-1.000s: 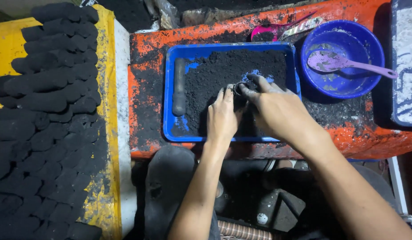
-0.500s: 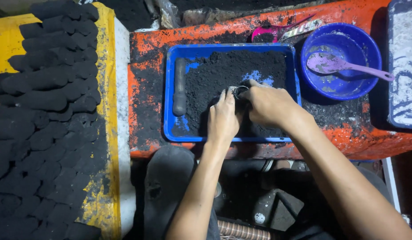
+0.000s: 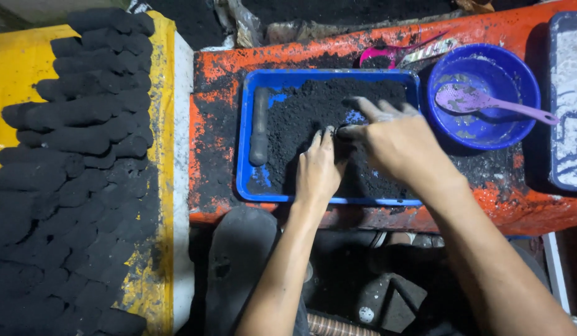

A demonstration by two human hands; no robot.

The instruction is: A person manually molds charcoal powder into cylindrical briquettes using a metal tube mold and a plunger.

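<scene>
While left hand [image 3: 318, 171] presses black powder [image 3: 313, 115], right hand [image 3: 394, 140] adjacent.

A purple spoon [image 3: 487, 102] lies in a blue bowl [image 3: 519, 78]; black briquettes [image 3: 77, 124] cover a yellow board [image 3: 161, 81].

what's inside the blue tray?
The blue tray holds black powder and a dark cylindrical rod at its left. Left hand and right hand cover whatever lies under them.

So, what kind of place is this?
Probably a small hand workshop for charcoal briquettes: a blue tray of black powder under both hands, rows of black pressed cylinders on a yellow board, and a powder-stained orange bench.
</scene>
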